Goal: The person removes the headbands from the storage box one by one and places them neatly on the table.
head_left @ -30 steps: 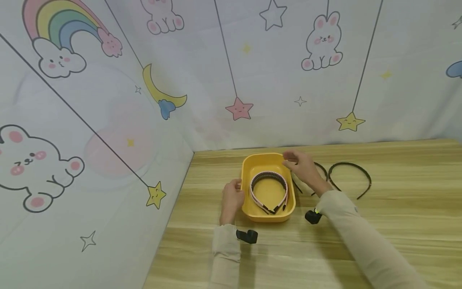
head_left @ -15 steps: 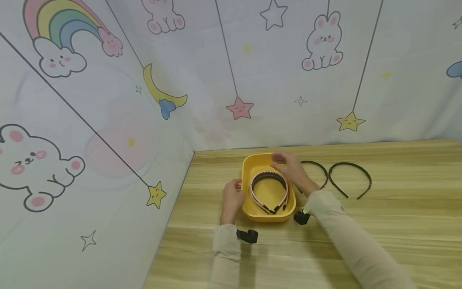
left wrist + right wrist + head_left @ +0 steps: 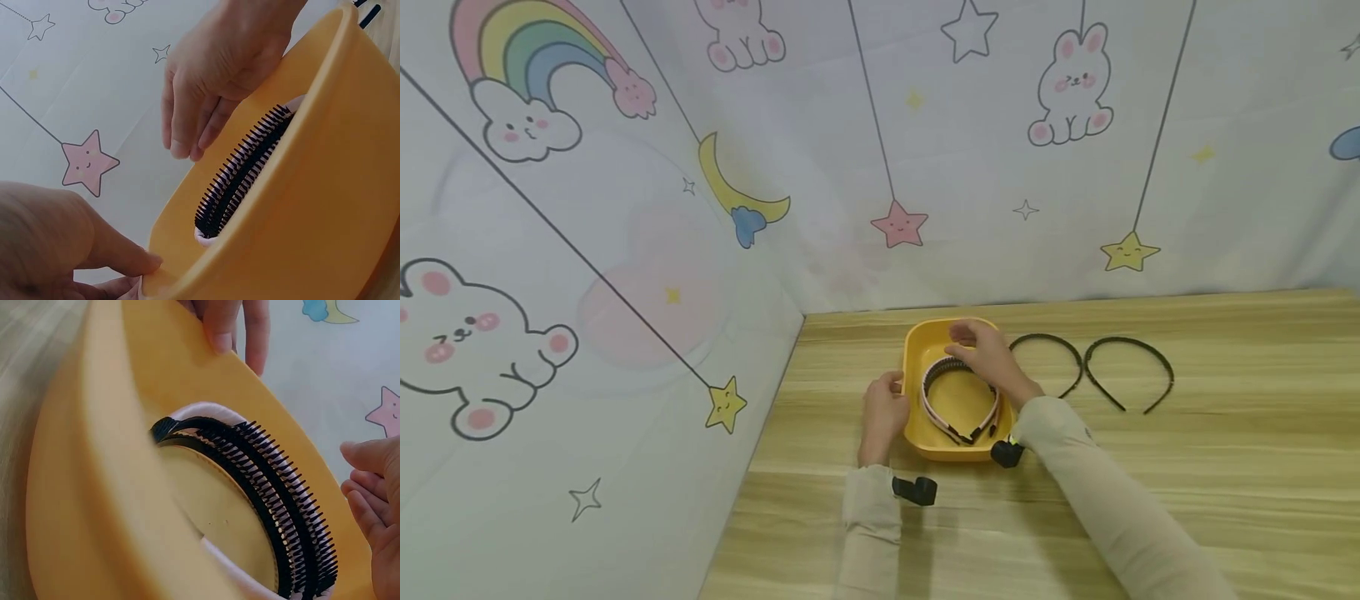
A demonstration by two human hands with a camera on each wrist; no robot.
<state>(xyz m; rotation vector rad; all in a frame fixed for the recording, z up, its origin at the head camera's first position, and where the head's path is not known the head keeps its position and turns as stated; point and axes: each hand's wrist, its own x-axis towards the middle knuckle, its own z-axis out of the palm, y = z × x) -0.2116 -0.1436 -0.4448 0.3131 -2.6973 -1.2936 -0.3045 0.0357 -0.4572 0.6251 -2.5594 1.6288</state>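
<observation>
While the left hand (image 3: 883,412) pinched the tub (image 3: 958,455) at nine o'clock, the right hand (image 3: 991,357) hovered above at one, thumb apart from fingers; headbands (image 3: 290,500) lay inside, two black hoops (image 3: 1126,339) outside at three.

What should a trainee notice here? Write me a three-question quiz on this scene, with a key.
1. How many black headbands lie on the table outside the yellow box?
2. True or false: the right hand is holding one of those black headbands.
3. Which hand pinches the edge of the yellow box?

Key:
1. Two.
2. False; it holds nothing visible.
3. The left hand.
</observation>
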